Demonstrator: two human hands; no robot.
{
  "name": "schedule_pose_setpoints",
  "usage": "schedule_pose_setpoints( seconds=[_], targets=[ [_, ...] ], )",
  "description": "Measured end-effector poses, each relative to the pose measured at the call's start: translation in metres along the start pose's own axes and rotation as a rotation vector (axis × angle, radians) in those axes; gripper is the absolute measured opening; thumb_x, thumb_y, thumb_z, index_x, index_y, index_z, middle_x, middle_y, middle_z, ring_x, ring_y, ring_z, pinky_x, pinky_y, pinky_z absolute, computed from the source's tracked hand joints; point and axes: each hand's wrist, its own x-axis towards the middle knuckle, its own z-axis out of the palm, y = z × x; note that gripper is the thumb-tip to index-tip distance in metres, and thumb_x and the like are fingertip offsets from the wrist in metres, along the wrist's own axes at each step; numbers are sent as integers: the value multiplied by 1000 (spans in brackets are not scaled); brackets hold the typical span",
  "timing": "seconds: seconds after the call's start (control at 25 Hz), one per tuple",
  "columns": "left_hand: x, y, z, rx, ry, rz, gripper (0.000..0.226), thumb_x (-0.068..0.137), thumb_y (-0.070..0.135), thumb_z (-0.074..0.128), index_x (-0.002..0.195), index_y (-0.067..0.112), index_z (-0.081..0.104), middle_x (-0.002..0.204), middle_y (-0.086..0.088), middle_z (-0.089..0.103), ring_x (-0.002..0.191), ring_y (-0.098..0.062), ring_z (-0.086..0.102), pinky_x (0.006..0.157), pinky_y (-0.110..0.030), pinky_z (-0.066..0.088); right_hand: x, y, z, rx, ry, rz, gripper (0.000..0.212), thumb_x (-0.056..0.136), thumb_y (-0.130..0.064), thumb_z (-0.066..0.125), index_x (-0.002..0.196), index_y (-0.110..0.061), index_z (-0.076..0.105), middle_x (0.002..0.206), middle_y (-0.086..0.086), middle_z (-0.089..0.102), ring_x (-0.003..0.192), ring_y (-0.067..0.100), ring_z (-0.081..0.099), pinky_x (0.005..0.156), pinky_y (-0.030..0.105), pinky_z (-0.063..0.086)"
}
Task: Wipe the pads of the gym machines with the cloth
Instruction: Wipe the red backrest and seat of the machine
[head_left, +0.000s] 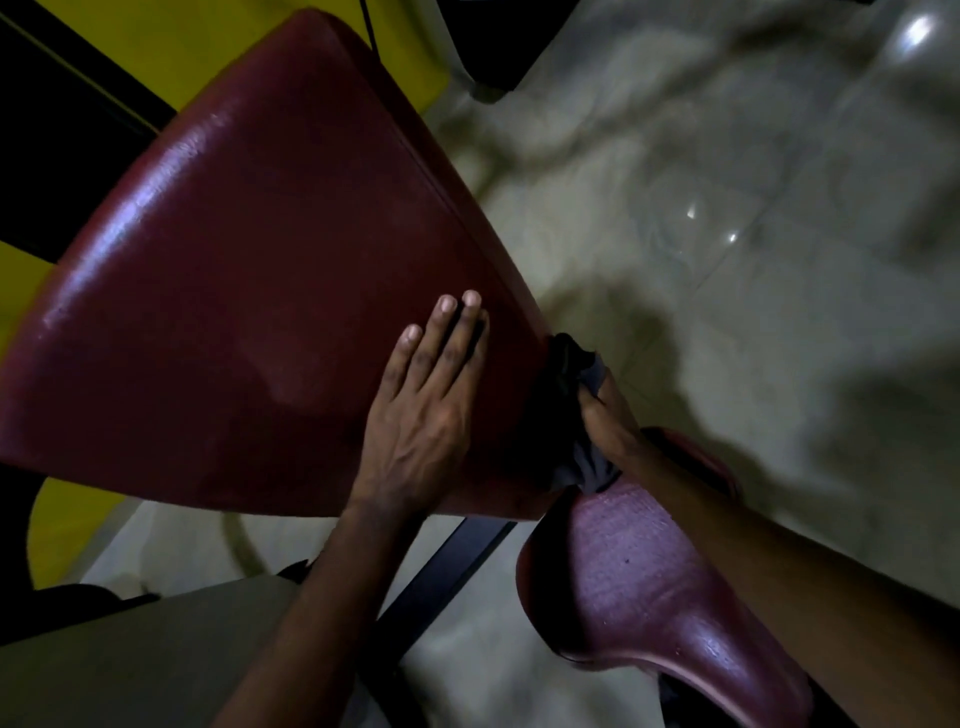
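Our left grip (415, 410) lies wide and flat on the big maroon pad (249, 270) at the frame's centre, fingers straight and holding nothing. We judge it is there to steady the pad against the push of wiping. Our right grip (610, 421), just right of centre, is bunched round the dark cloth (569, 374), its fingers hidden in the folds. It presses the cloth against the big pad's right edge, so that edge seems to be the part in hand. A smaller maroon pad (639, 587) sits at lower right under that forearm, and the cloth's hanging end reaches its top. Whether it has been wiped we cannot tell.
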Motion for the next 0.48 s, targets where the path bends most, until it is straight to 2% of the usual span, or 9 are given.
schedule_pose_setpoints(
  seconds=[0.04, 0.12, 0.24, 0.32, 0.4, 0.48],
  targets=[
    [-1, 0, 2, 32, 9, 4, 62, 98, 13, 57, 154, 9, 30, 162, -6, 20, 151, -18, 13, 124, -36, 5, 0, 0, -1, 9, -17, 45, 45, 93, -37, 47, 130, -12, 51, 126, 4, 60, 118, 19, 57, 106, 47, 42],
    [-1, 2, 6, 80, 28, 13, 58, 102, 22, 52, 154, 10, 28, 162, -5, 21, 150, -18, 14, 123, -35, 8, -2, -16, 2, 81, -4, 25, 45, 99, -29, 49, 141, -13, 46, 135, 0, 56, 125, 13, 51, 108, 30, 40],
    [1, 9, 9, 56, 28, -21, 65, 99, 20, 56, 155, 10, 26, 162, -5, 18, 150, -16, 14, 123, -34, 9, -1, -16, 10, 146, 44, -75, 51, 96, -27, 47, 143, -8, 43, 136, 3, 55, 125, 5, 51, 104, 17, 38],
    [1, 11, 9, 11, -12, -54, 72, 94, 14, 62, 155, 10, 25, 162, -4, 17, 151, -14, 12, 123, -34, 8, 5, -3, 6, 133, 31, -60, 44, 95, -33, 47, 134, -14, 49, 124, -4, 59, 114, -1, 56, 101, 20, 42],
    [-1, 14, 8, -37, -55, -28, 76, 90, 6, 64, 155, 9, 25, 162, -5, 18, 151, -14, 7, 124, -34, 5, 13, 6, 5, 108, 54, 59, 33, 95, -37, 48, 122, -19, 55, 113, -6, 63, 108, 9, 61, 96, 32, 48],
    [-4, 15, 7, -82, -96, -8, 78, 88, 1, 63, 155, 8, 25, 163, -5, 18, 152, -14, 4, 124, -34, 2, 12, 13, 16, 62, 157, 128, 22, 96, -30, 47, 111, -17, 57, 105, 1, 64, 102, 21, 63, 89, 36, 51]
  ],
)
